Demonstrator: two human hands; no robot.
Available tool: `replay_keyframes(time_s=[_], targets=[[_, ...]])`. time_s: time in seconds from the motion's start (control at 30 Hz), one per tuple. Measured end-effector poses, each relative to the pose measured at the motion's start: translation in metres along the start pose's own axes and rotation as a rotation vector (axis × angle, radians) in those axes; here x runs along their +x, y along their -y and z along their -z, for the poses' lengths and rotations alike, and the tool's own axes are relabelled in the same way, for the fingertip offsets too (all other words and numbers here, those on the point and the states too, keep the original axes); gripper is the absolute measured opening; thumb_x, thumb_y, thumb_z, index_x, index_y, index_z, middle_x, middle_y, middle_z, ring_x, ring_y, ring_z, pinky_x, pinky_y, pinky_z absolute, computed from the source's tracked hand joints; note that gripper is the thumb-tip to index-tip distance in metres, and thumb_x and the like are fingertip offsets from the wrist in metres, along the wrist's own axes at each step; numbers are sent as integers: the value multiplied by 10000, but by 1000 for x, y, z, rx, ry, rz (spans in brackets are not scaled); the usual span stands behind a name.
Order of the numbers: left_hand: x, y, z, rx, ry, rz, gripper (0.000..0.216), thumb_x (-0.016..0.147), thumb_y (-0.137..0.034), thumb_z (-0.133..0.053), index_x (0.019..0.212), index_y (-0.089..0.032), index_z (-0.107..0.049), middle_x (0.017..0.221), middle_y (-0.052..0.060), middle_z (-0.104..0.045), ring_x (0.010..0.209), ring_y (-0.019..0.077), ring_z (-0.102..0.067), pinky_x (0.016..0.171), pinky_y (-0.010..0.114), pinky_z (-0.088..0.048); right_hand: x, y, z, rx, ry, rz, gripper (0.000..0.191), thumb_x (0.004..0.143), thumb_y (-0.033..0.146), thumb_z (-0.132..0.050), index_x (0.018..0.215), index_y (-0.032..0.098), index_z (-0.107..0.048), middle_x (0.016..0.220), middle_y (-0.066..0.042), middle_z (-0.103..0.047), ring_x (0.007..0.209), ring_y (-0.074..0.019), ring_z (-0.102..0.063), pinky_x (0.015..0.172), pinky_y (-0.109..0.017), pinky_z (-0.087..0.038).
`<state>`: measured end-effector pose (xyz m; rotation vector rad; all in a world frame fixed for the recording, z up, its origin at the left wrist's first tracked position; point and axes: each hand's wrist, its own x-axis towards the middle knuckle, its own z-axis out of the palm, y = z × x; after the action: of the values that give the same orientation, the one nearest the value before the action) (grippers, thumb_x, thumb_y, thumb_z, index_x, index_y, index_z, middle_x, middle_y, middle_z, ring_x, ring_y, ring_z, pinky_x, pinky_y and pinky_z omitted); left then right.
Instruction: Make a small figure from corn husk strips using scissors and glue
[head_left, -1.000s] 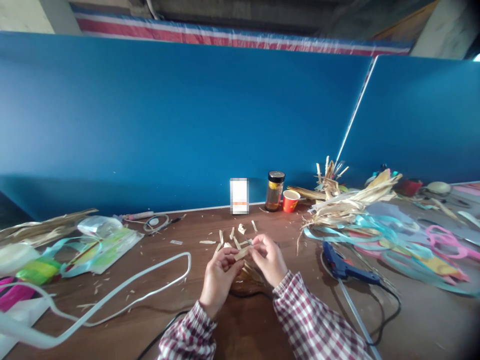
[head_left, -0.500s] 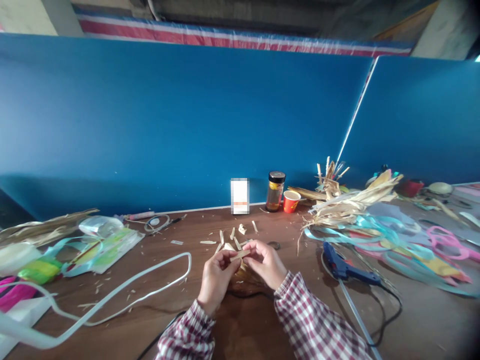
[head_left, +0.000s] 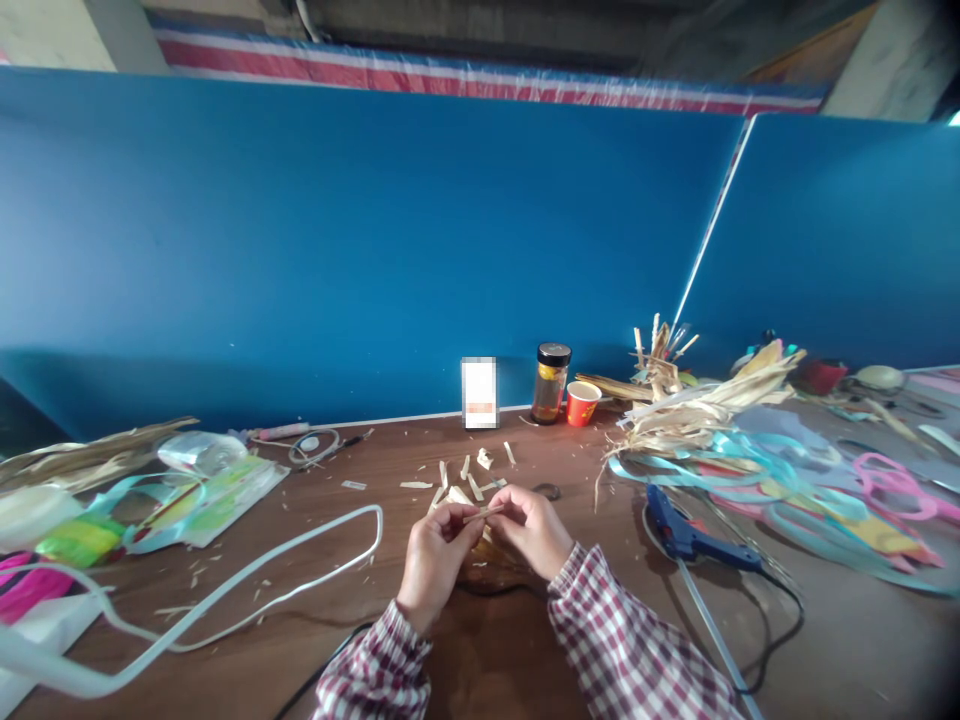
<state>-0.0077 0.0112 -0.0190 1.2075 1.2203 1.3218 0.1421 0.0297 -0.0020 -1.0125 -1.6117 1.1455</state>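
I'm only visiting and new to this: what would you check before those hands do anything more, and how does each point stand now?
1. Pale strip held at both ends: ok; left hand and right hand pinch it between them.
2. Loose pale pieces near the hands: ok; several lie just beyond the fingers.
3. Glue gun apart from the fingers: ok; it lies on the table off to the right.
4. Glue gun hot or cold: cannot tell.
5. Red cup upright: ok; it stands beside the dark-lidded jar.
6. Table free of scraps: not ok; small bits are scattered about.
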Motion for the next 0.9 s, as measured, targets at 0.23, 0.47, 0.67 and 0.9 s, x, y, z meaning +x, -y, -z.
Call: replay_keyframes(time_s=[0.23, 0.47, 0.67, 0.9], targets=[[-3, -7, -4, -171, 22, 90, 240, 659, -339, -710, 807, -150, -710, 686, 29, -675, 633, 132, -602, 629, 223, -483, 0, 3, 2, 57, -36, -41, 217, 737, 382, -633, 728, 168, -602, 637, 9, -623, 584, -124, -576, 563, -230, -450], [-6, -12, -7, -340, -21, 205, 255, 616, -330, -746, 752, -118, -707, 716, 42, -685, 671, 136, -617, 687, 251, -498, 1, -1, -2, 226, -45, -118, 285, 689, 431, -673, 717, 163, -578, 623, 16, -623, 588, -128, -601, 603, -256, -488], [-6, -14, -8, -406, -74, 234, 272, 566, -314, -779, 725, -112, -691, 679, 32, -681, 640, 126, -622, 679, 247, -504, 1, 3, -3, 114, -103, -100, 312, 663, 462, -671, 677, 173, -554, 587, 22, -609, 560, -128, -588, 569, -256, -488], [-7, -16, -10, -375, -137, 216, 282, 530, -310, -795, 687, -111, -674, 618, 18, -666, 580, 119, -614, 615, 240, -514, 1, 4, -4, 90, -116, -105, 276, 664, 432, -665, 667, 186, -539, 588, 18, -615, 547, -130, -584, 555, -257, -482]])
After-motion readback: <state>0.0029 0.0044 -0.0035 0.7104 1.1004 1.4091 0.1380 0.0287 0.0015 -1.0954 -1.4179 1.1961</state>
